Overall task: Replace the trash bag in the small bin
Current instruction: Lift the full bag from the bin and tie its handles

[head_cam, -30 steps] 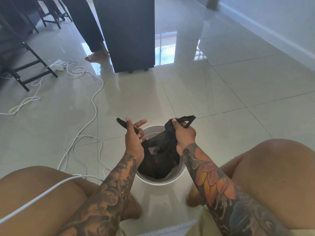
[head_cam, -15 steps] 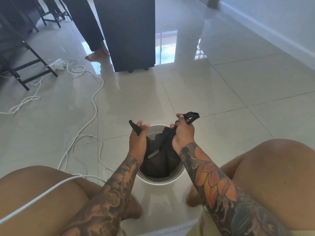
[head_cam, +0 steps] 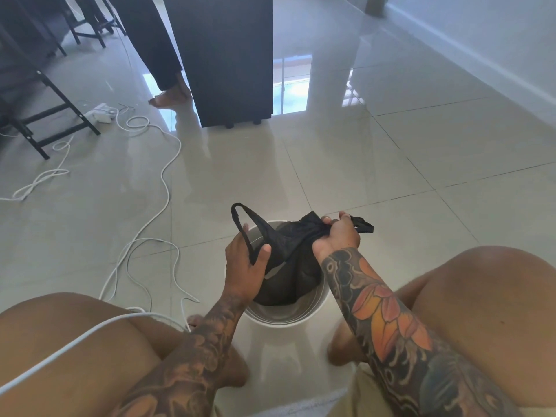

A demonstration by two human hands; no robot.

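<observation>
Two hands work one black trash bag (head_cam: pixel 288 266) that sags into the small white bin (head_cam: pixel 316 305) at lower centre of the frame — by my reading, the old liner is being gathered for lifting out. Left of centre, the left hand (head_cam: pixel 245 266) pinches a thin handle loop (head_cam: pixel 240 221) between thumb and loosely curled fingers. Right of it, the right hand (head_cam: pixel 337 236) is clenched around the bunched plastic and the other handle. Next, both handles likely need drawing together — then a straight pull upward.
</observation>
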